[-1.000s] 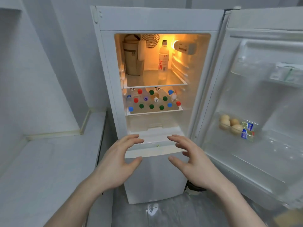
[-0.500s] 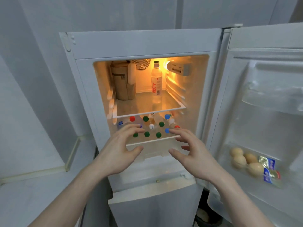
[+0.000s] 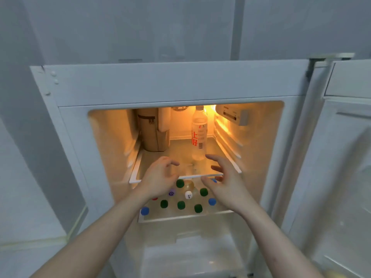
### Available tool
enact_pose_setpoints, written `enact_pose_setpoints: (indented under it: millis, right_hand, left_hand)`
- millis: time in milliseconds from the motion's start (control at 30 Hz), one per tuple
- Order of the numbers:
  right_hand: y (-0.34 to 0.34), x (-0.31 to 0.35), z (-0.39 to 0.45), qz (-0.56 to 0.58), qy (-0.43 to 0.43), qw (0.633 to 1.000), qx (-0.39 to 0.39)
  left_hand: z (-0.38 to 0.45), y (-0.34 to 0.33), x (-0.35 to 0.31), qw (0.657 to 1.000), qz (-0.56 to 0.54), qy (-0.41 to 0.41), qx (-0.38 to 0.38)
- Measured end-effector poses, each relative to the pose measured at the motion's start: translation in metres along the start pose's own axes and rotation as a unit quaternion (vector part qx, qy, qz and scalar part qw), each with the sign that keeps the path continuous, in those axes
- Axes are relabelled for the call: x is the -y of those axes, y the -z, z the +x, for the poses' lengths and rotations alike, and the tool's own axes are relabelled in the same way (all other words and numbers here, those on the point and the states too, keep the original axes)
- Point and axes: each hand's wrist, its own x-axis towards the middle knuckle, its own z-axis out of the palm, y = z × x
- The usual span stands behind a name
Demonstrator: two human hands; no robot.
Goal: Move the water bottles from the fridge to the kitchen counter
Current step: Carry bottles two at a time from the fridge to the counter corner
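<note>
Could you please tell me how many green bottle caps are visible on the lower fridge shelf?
5: two further back, three in the front row. The hands may hide others.

A warm orange lamp (image 3: 212,107) is glowing at the back right of the open white fridge (image 3: 170,85), tinting its inner walls amber and throwing glare off the ribbed right wall (image 3: 226,125). The grey room around it is lying dim and bluish. The white fridge door (image 3: 345,157) at right is smearing with motion blur, and straight edges are bowing near the borders.
</note>
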Motion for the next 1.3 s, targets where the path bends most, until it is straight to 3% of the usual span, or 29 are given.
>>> enact_pose_setpoints:
  millis: [333,700,900,1000,1067,1133,1233,1300]
  right_hand:
    - [-0.033,-0.037,0.103,-0.024,-0.067,0.994,-0.079]
    - [-0.069,-0.059,0.169,-0.005,-0.098,0.991,-0.094]
    - [-0.098,-0.05,0.169,0.018,-0.064,0.998,-0.01]
    - [-0.108,-0.051,0.167,0.068,-0.059,0.994,0.067]
    - [-0.109,-0.055,0.169,0.1,-0.062,0.99,0.077]
    - [-0.103,-0.058,0.175,0.104,-0.057,0.993,-0.001]
    - [-0.085,-0.069,0.191,0.079,-0.088,0.977,-0.178]
    - [-0.076,-0.08,0.203,0.063,-0.114,0.969,-0.21]
  left_hand:
    - [0.073,-0.05,0.062,0.996,0.035,0.077,-0.038]
    - [0.076,-0.055,0.069,0.995,-0.001,0.076,-0.067]
    - [0.074,-0.049,0.062,0.993,-0.037,0.073,-0.08]
    - [0.071,-0.045,0.058,0.991,-0.071,0.046,-0.102]
    - [0.069,-0.042,0.056,0.989,-0.085,0.046,-0.11]
    - [0.068,-0.04,0.055,0.99,-0.08,0.053,-0.108]
    - [0.068,-0.042,0.054,0.99,-0.065,0.064,-0.109]
    - [0.068,-0.043,0.053,0.99,-0.058,0.066,-0.112]
